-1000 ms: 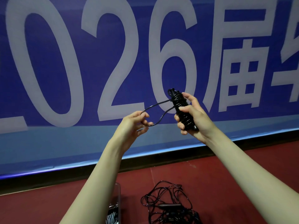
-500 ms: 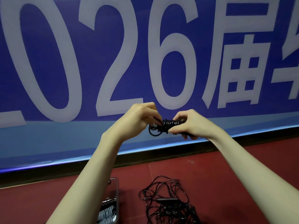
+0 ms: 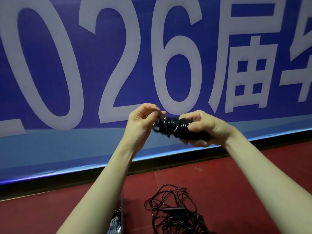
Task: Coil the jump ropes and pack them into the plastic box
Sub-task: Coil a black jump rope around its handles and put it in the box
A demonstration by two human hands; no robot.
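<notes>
A: Hands?

B: Right hand (image 3: pixel 205 128) is wrapping its curled fingers round a black coiled jump rope (image 3: pixel 175 126), holding it level in mid-air. The bundle is a stubby cylinder, glossy cord wound in tight turns, highlights glinting off each turn.

A: Left?

B: Left hand (image 3: pixel 143 119) is pinching at the bundle's left end, thumb and fingertips bent in. Cannot tell exactly which strand it is holding; a small loop is sticking out just below the fingers.

A: Rest of the ropes?

B: Loose jump ropes (image 3: pixel 172 210) are lying in a tangled heap on the red floor (image 3: pixel 236 179), thin black cord in messy loops, one straight dark handle lying across the pile.

A: Box?

B: Plastic box (image 3: pixel 121 215) is showing only a clear edge at the bottom, mostly hidden behind the left forearm. Pale coiled cord is sitting inside it. It is just left of the heap.

A: Background?

B: Blue banner (image 3: pixel 50 141), smooth fabric, lighter blue band along its bottom. Big pale characters are reading "026", then Chinese characters, the last one cut off at the right edge.
</notes>
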